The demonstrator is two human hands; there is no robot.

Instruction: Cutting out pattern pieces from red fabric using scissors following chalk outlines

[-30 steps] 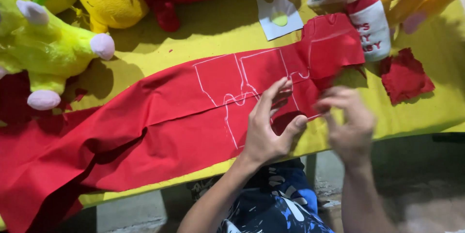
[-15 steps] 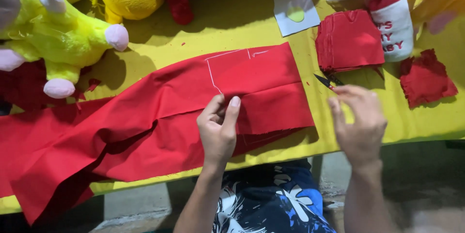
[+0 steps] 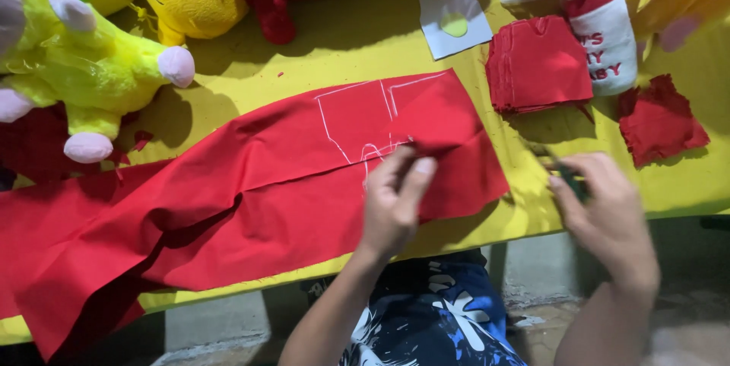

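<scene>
1. Left hand (image 3: 391, 206) now pinches the upper fold of the red cloth (image 3: 289, 183) with fingertips pressed together, right at the white chalk outline (image 3: 365, 119); half a second ago it lay flat on the cloth.
2. Right hand (image 3: 601, 214) is closed around a dark tool, probably scissors (image 3: 566, 176), at about 3 o'clock from the left hand; blur hides the details.
3. Red cloth lies across the yellow table (image 3: 319, 62), and the fold has opened a little, so more of the outline shows.
4. At 1 o'clock rests a stack of red pieces (image 3: 536, 62), so the cutting seems near.
</scene>
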